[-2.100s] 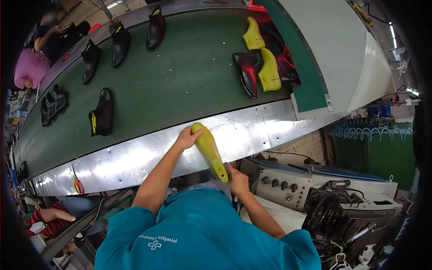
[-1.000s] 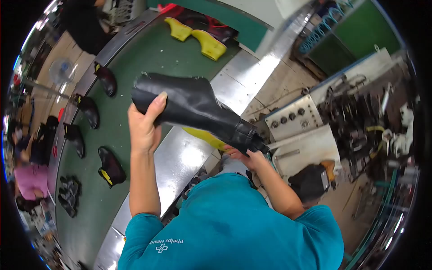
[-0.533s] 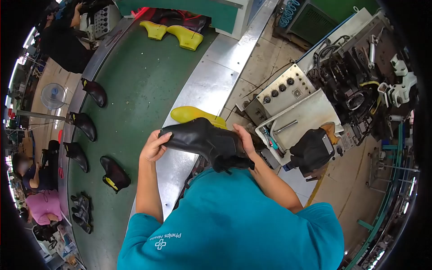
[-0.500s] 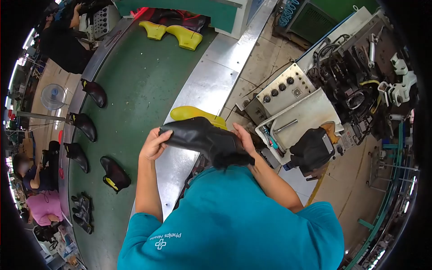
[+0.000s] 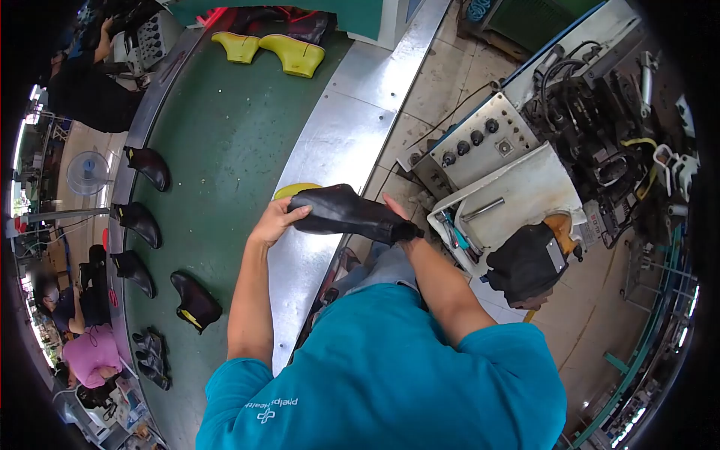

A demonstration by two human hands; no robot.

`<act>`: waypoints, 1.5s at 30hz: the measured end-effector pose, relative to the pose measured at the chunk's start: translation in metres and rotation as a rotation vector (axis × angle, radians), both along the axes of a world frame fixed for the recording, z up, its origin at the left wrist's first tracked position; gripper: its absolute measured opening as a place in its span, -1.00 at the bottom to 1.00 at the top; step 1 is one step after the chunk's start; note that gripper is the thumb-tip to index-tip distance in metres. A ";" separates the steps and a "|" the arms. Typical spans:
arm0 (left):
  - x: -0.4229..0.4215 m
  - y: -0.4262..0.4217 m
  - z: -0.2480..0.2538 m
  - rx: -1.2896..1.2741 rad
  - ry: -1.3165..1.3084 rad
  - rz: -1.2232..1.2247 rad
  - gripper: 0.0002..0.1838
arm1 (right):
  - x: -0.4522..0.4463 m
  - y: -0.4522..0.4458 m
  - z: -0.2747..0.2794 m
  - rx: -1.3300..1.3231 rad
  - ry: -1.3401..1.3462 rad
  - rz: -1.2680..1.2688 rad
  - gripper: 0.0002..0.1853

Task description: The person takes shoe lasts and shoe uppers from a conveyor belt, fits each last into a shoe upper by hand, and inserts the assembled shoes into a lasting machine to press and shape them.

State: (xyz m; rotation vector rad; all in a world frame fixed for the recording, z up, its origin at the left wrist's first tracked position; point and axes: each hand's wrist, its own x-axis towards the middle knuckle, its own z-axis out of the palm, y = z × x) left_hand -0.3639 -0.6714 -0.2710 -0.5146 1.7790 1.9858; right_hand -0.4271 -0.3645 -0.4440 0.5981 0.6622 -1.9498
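Currently grasps black boot (image 5: 346, 211) at 9 o'clock end with left hand (image 5: 275, 222), near yellow mould (image 5: 295, 190); has right hand (image 5: 397, 208), partly hidden, toward 3 o'clock, cannot tell whether gripping.

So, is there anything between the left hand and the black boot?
Nothing visible does: the left hand directly grips one end of the black boot, thumb on top. The yellow form shows beyond the boot, partly hidden by it; whether the hidden fingers touch it, I cannot tell.
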 end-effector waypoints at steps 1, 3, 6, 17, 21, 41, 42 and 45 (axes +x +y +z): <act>0.000 -0.007 -0.005 -0.020 0.029 0.040 -0.66 | -0.005 -0.011 -0.008 -0.101 0.008 0.016 -0.35; 0.001 -0.025 -0.013 -0.130 0.028 0.138 -0.66 | -0.006 -0.031 -0.018 -0.202 0.001 0.031 -0.33; 0.004 -0.037 -0.022 -0.303 0.026 0.261 -0.60 | -0.001 -0.049 -0.003 -0.108 0.002 -0.057 -0.41; -0.002 -0.031 -0.095 -0.585 0.122 0.531 -0.67 | 0.005 -0.069 -0.021 0.175 -0.017 -0.249 -0.68; -0.008 -0.018 -0.106 -0.588 0.210 0.792 -0.62 | 0.005 -0.073 0.001 0.350 -0.073 -0.329 -0.79; -0.024 0.011 -0.012 -0.223 0.174 1.024 -0.55 | -0.015 -0.046 0.141 0.339 0.030 -0.101 -0.76; -0.026 0.012 -0.005 -0.085 0.107 1.024 -0.57 | -0.015 -0.047 0.174 0.344 0.040 -0.088 -0.72; -0.025 0.013 -0.012 0.189 0.015 1.008 -0.65 | -0.013 -0.060 0.215 0.251 0.020 -0.225 -0.67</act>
